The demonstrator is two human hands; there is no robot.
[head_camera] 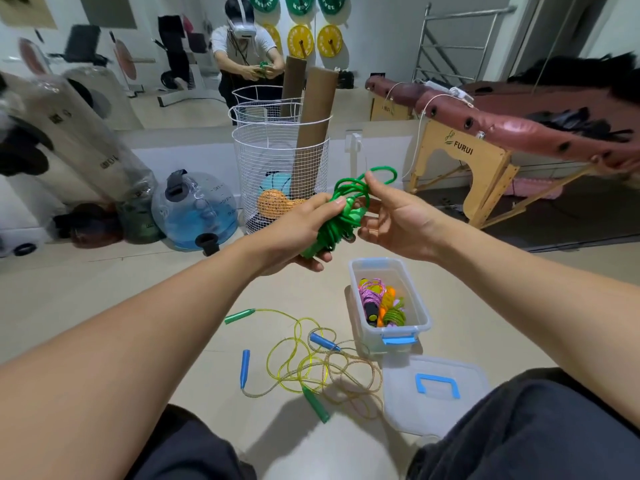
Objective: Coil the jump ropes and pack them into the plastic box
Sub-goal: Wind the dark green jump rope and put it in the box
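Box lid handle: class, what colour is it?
Blue, on the clear lid lying on the floor; the handle shows best in the head view.

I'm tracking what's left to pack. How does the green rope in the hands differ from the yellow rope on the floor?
The green rope is bunched into a bundle held up by the left hand, the right hand pinching a loop; the yellow rope lies loose and sprawled on the floor, untouched. The green rope is solid and opaque; the yellow rope looks translucent. Both are outside the plastic box.
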